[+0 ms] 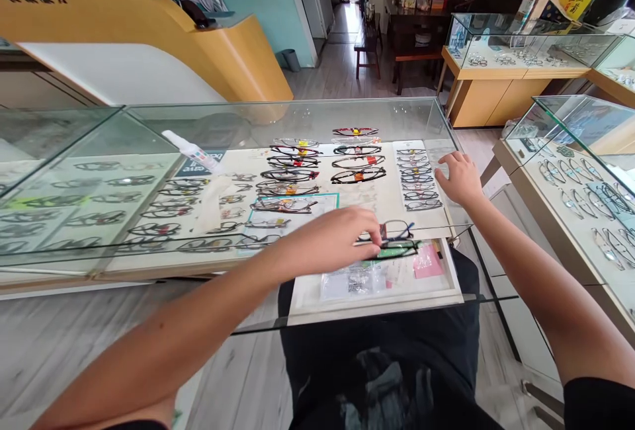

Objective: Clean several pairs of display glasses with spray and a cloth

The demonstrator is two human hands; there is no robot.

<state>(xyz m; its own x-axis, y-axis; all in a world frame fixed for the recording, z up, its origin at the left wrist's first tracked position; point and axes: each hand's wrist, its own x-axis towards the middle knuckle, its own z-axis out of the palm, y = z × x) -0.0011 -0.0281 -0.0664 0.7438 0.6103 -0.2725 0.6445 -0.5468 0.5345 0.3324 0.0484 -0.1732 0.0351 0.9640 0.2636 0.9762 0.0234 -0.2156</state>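
Note:
My left hand (347, 235) is closed on a pair of eyeglasses (397, 231) above the front part of the glass counter. Its thumb and fingers pinch them at the left end. Just below lies a dark-framed pair with green lenses (397, 251); whether my hand touches it too I cannot tell. My right hand (459, 175) rests at the right edge of the glass top with its fingers apart, holding nothing. Beside it is a white card (419, 210) with several small glasses. Two columns of folded glasses (358, 175) lie further left.
A pulled-out drawer (377, 314) in front of my lap holds plastic bags (350, 282) and a pink paper (427, 262). A white bottle (188, 150) lies at the counter's left. More glass showcases (575, 218) stand at the right.

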